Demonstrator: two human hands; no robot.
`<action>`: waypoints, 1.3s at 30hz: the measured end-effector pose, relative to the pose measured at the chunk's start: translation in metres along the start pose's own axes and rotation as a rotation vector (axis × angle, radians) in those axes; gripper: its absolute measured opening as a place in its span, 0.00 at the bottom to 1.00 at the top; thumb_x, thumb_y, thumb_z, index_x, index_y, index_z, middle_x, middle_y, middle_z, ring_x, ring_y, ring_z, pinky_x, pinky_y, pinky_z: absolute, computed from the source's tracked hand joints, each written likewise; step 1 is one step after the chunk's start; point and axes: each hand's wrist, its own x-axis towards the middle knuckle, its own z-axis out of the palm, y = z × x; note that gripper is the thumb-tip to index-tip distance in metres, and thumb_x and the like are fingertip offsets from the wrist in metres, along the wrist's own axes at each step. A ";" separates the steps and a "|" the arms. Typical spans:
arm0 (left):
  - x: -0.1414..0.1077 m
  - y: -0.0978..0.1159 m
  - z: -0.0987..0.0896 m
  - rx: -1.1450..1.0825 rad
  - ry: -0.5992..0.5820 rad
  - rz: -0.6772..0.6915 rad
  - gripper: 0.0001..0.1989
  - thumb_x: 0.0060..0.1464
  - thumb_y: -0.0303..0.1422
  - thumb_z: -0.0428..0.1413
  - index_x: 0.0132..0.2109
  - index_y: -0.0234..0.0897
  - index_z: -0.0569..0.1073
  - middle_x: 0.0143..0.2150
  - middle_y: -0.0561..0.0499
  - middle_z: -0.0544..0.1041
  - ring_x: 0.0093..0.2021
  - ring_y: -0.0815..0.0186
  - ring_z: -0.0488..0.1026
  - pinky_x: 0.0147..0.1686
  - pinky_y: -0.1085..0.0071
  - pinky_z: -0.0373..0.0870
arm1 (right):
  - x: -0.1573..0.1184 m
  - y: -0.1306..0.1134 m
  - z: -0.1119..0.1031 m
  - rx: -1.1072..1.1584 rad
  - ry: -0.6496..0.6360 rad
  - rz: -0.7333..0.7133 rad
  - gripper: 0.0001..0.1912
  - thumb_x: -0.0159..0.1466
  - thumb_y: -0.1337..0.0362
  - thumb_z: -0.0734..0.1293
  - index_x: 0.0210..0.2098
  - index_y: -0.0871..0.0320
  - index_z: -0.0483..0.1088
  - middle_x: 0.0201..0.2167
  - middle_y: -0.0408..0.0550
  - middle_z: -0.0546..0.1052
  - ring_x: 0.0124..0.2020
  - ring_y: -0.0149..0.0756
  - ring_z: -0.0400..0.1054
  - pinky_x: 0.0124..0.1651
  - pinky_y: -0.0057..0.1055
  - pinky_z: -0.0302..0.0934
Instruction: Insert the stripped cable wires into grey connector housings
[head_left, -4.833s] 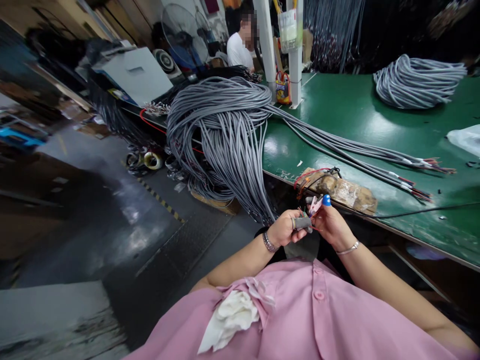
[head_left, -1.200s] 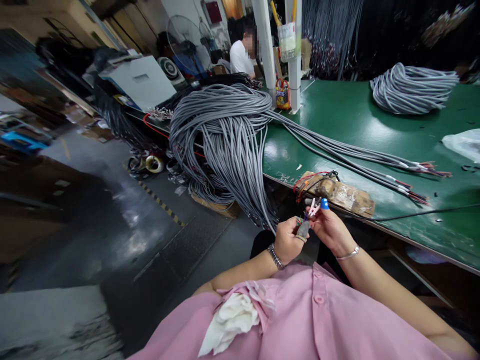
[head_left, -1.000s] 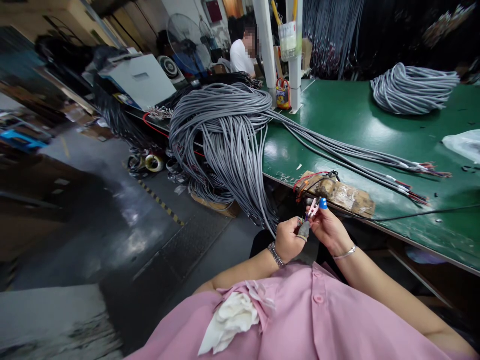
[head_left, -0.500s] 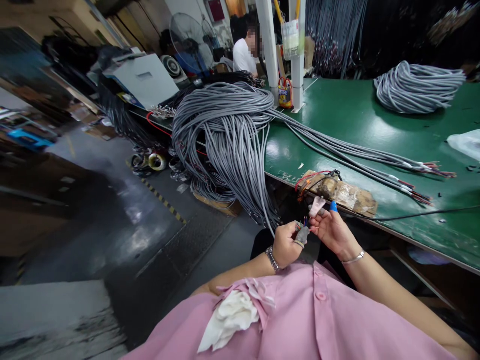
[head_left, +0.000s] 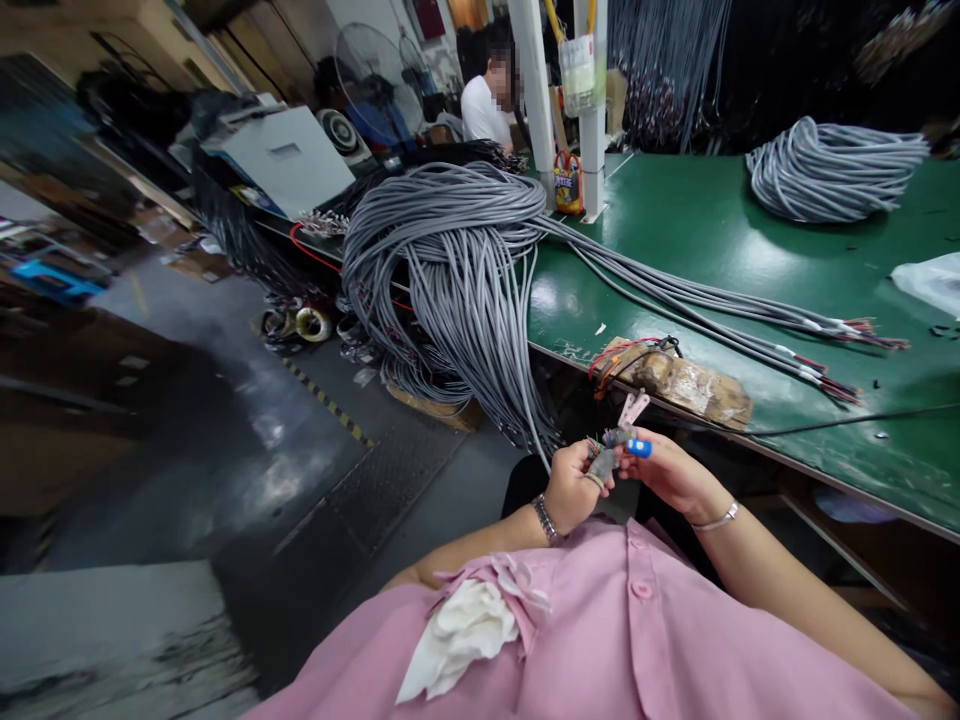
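Observation:
My left hand (head_left: 571,490) is closed around the end of a grey cable, with its thumb in a grey finger cover. Thin coloured wires (head_left: 593,446) fan out above that thumb. My right hand (head_left: 673,474) meets it from the right, its covered fingertips pinched together at the wires; one finger wears a blue wrap (head_left: 639,448). A small pink two-pronged tool (head_left: 634,408) sticks up just beyond the right fingers; how it is held is hidden. Both hands are in front of my body, below the bench edge.
A big bundle of grey cables (head_left: 465,270) drapes over the green bench (head_left: 675,240), its stripped ends lying to the right. A worn wooden block (head_left: 686,388) with wires sits at the edge. A coiled cable bundle (head_left: 832,170) lies farther back. Another person (head_left: 484,108) sits beyond.
My right hand has turned inward and its fingers have closed at the wires beside the left thumb. The pink tool has shifted with it and now stands more upright. My left hand stays nearly still.

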 end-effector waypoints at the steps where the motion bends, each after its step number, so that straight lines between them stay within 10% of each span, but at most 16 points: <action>1: 0.000 -0.002 0.000 0.008 -0.011 0.010 0.16 0.57 0.42 0.53 0.31 0.32 0.68 0.22 0.51 0.71 0.19 0.72 0.67 0.19 0.77 0.66 | 0.001 0.000 0.002 -0.054 0.023 -0.004 0.10 0.56 0.61 0.72 0.35 0.60 0.73 0.30 0.45 0.74 0.28 0.28 0.66 0.33 0.27 0.60; 11: 0.008 -0.012 -0.001 -0.018 -0.225 -0.189 0.13 0.53 0.38 0.55 0.33 0.31 0.69 0.22 0.49 0.73 0.19 0.69 0.70 0.20 0.76 0.67 | -0.004 -0.003 0.010 -0.513 0.080 -0.205 0.11 0.58 0.57 0.69 0.32 0.58 0.71 0.27 0.45 0.73 0.28 0.33 0.66 0.36 0.31 0.60; 18: 0.010 -0.011 0.001 -0.181 -0.014 -0.221 0.19 0.53 0.45 0.56 0.33 0.30 0.68 0.24 0.48 0.74 0.20 0.68 0.72 0.20 0.74 0.68 | -0.010 0.024 0.001 -0.348 0.196 -0.141 0.16 0.57 0.56 0.71 0.40 0.58 0.69 0.32 0.46 0.73 0.31 0.31 0.64 0.34 0.28 0.57; 23: 0.006 -0.011 0.003 -0.188 -0.089 -0.231 0.20 0.52 0.46 0.57 0.31 0.29 0.70 0.26 0.44 0.76 0.23 0.66 0.74 0.25 0.72 0.70 | -0.010 0.033 0.010 -0.264 0.361 -0.250 0.12 0.57 0.57 0.71 0.31 0.59 0.68 0.24 0.41 0.69 0.24 0.27 0.57 0.29 0.26 0.52; 31: 0.003 -0.016 0.000 -0.243 -0.026 -0.241 0.20 0.51 0.47 0.58 0.34 0.29 0.72 0.28 0.43 0.77 0.25 0.64 0.75 0.26 0.71 0.70 | -0.012 0.021 0.013 -0.241 0.290 -0.180 0.15 0.57 0.55 0.71 0.36 0.60 0.70 0.25 0.44 0.70 0.24 0.28 0.58 0.28 0.27 0.53; 39: 0.006 -0.011 -0.003 -0.119 -0.212 -0.165 0.22 0.53 0.47 0.56 0.32 0.28 0.75 0.28 0.41 0.77 0.27 0.65 0.75 0.29 0.72 0.71 | -0.008 0.014 0.023 -0.213 0.215 -0.162 0.14 0.56 0.54 0.70 0.29 0.58 0.66 0.17 0.41 0.68 0.19 0.28 0.59 0.25 0.28 0.54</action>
